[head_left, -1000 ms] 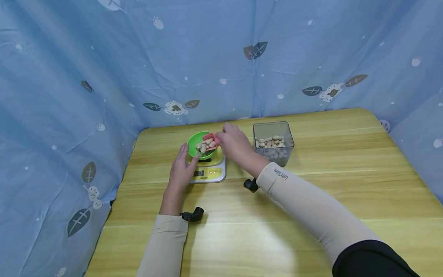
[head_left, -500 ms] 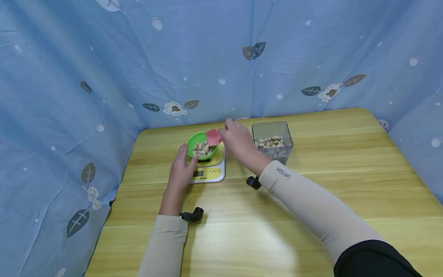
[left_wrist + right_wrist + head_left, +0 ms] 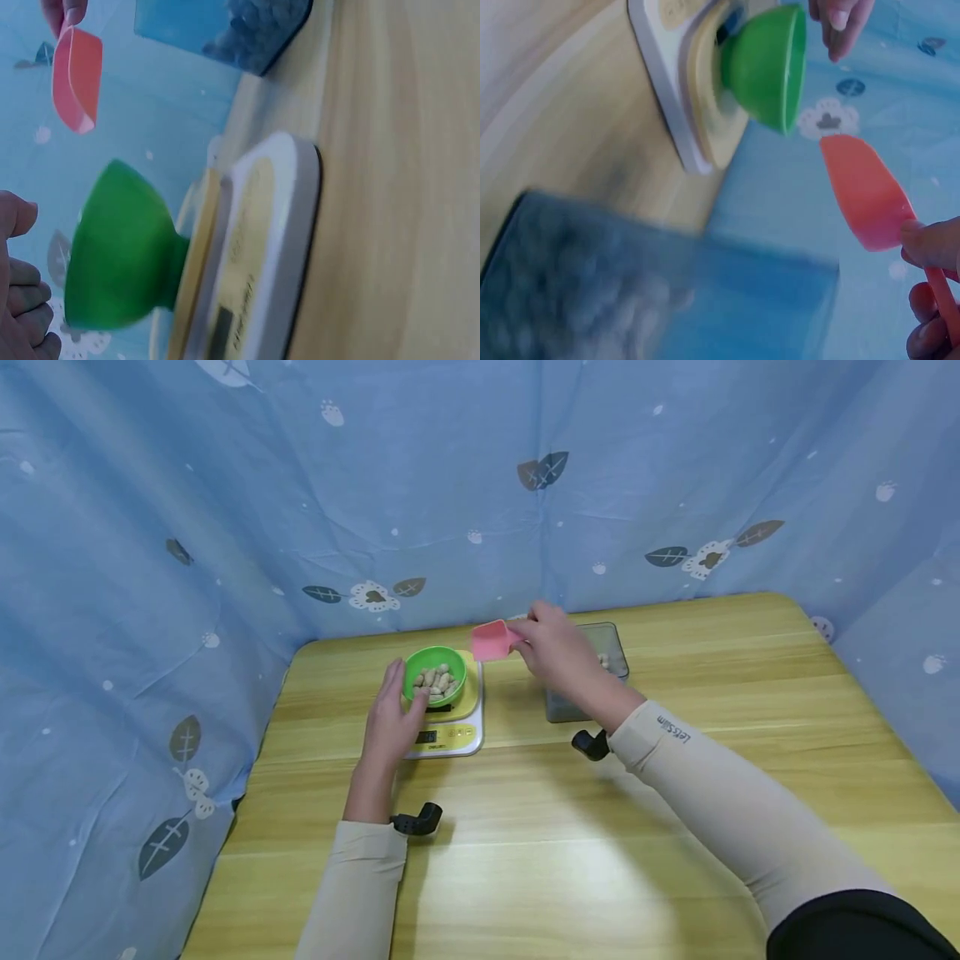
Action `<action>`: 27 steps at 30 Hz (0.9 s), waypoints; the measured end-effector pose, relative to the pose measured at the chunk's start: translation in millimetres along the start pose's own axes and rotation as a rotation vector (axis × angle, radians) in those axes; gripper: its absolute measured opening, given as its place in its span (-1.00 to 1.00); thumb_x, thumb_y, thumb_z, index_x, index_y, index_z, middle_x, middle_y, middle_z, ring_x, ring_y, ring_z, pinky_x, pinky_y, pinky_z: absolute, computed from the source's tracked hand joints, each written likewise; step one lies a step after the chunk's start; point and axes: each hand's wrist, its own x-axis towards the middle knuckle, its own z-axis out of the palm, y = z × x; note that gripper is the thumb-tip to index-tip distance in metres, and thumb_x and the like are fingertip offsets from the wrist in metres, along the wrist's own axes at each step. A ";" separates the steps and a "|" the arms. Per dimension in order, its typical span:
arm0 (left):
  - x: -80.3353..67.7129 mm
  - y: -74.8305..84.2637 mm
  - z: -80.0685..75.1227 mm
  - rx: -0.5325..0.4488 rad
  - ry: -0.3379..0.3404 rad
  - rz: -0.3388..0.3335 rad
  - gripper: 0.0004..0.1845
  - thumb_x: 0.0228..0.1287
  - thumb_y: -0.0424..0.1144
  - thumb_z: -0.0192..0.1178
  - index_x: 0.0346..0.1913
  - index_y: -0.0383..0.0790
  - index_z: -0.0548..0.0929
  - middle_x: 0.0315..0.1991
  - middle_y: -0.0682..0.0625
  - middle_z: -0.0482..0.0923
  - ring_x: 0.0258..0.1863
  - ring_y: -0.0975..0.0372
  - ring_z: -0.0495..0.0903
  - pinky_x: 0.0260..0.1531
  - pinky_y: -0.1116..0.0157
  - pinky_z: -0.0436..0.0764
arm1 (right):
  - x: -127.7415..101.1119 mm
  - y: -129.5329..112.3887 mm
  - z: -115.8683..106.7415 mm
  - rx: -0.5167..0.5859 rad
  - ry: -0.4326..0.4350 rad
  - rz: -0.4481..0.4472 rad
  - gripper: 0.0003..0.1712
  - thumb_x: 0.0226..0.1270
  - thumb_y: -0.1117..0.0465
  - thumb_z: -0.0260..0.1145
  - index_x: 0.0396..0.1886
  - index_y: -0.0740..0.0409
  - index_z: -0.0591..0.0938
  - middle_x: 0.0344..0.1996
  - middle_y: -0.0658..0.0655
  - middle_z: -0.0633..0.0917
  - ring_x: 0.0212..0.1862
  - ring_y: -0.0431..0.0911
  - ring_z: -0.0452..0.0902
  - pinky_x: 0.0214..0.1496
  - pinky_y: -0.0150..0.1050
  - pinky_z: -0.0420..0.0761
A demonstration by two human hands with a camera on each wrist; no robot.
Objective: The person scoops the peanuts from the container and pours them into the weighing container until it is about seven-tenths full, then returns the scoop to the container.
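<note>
A green bowl with peanuts in it stands on a yellow and white kitchen scale. My left hand rests against the bowl's left side with its fingers nearly straight. My right hand pinches the handle of an empty pink scoop, held in the air between the bowl and a clear container of peanuts. The right hand hides much of that container. In the right wrist view the scoop hangs to the right of the bowl. In the left wrist view the scoop is above the bowl.
The wooden table is walled on three sides by a blue patterned curtain. The scale's display faces me. Bare tabletop lies in front of the scale and to the right of the container.
My right hand has lifted the scoop out of the bowl and carried it up and right toward the container. The scoop's peanuts are now in the bowl. My left hand stayed at the bowl.
</note>
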 end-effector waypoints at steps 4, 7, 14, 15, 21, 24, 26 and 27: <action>3.2 16.7 5.2 -0.017 -0.009 0.041 -0.22 0.47 0.08 0.01 0.58 -0.10 -0.02 0.60 0.15 -0.19 0.57 0.09 -0.08 0.53 -0.02 0.02 | -13.8 16.5 -22.2 0.006 0.005 0.012 -0.63 0.41 0.16 0.30 0.18 0.06 0.66 -0.25 0.12 0.46 -0.21 0.04 0.33 -0.29 -0.17 0.44; 5.6 30.1 10.5 -0.029 -0.017 0.076 -0.23 0.47 0.07 0.01 0.58 -0.08 -0.01 0.60 0.15 -0.19 0.57 0.09 -0.09 0.52 -0.02 0.01 | -23.9 29.1 -37.4 0.004 0.025 -0.002 -0.65 0.40 0.19 0.31 0.14 0.11 0.67 -0.26 0.14 0.47 -0.24 0.05 0.31 -0.28 -0.16 0.38; 12.7 62.7 32.7 -0.045 -0.067 0.210 -0.26 0.50 0.07 -0.03 0.58 -0.10 0.02 0.60 0.07 -0.14 0.58 0.14 -0.10 0.52 -0.06 0.01 | -41.5 58.9 -61.7 -0.034 0.082 -0.015 -0.70 0.34 0.27 0.34 0.05 0.18 0.70 -0.30 0.19 0.46 -0.29 0.05 0.28 -0.29 -0.14 0.33; 13.5 67.4 36.9 -0.053 -0.077 0.227 -0.26 0.50 0.07 -0.02 0.58 -0.11 0.02 0.60 0.06 -0.13 0.58 0.15 -0.10 0.53 -0.05 0.02 | -43.7 62.4 -64.1 -0.042 0.086 -0.016 -0.70 0.33 0.29 0.35 0.05 0.18 0.70 -0.30 0.19 0.46 -0.30 0.05 0.28 -0.30 -0.14 0.31; 18.2 97.0 61.0 -0.072 -0.160 0.295 -0.26 0.51 0.12 -0.06 0.58 -0.12 0.02 0.60 0.11 -0.16 0.57 0.21 -0.12 0.53 0.08 0.06 | -52.5 80.1 -72.7 -0.100 0.088 -0.034 -0.70 0.29 0.32 0.38 0.02 0.20 0.72 -0.33 0.18 0.46 -0.32 0.04 0.25 -0.34 -0.16 0.26; 20.0 109.4 70.8 -0.072 -0.193 0.320 -0.27 0.51 0.11 -0.06 0.57 -0.13 0.03 0.60 0.12 -0.14 0.57 0.24 -0.12 0.53 0.11 0.07 | -54.7 85.8 -74.0 -0.134 0.103 -0.075 -0.71 0.27 0.32 0.40 -0.01 0.19 0.74 -0.35 0.18 0.48 -0.34 0.05 0.26 -0.35 -0.16 0.27; 20.8 115.3 77.3 -0.064 -0.209 0.332 -0.28 0.51 0.09 -0.06 0.57 -0.12 0.03 0.60 0.14 -0.14 0.57 0.27 -0.13 0.54 0.13 0.05 | -56.0 88.6 -74.0 -0.171 0.124 -0.120 -0.74 0.25 0.33 0.41 -0.05 0.18 0.76 -0.36 0.20 0.50 -0.36 0.06 0.29 -0.38 -0.15 0.31; 21.0 117.8 80.4 -0.060 -0.217 0.337 -0.28 0.51 0.09 -0.06 0.57 -0.13 0.04 0.60 0.14 -0.14 0.57 0.27 -0.13 0.54 0.13 0.05 | -56.5 89.4 -73.9 -0.193 0.135 -0.145 -0.75 0.25 0.33 0.41 -0.07 0.17 0.77 -0.36 0.21 0.52 -0.37 0.07 0.31 -0.40 -0.13 0.33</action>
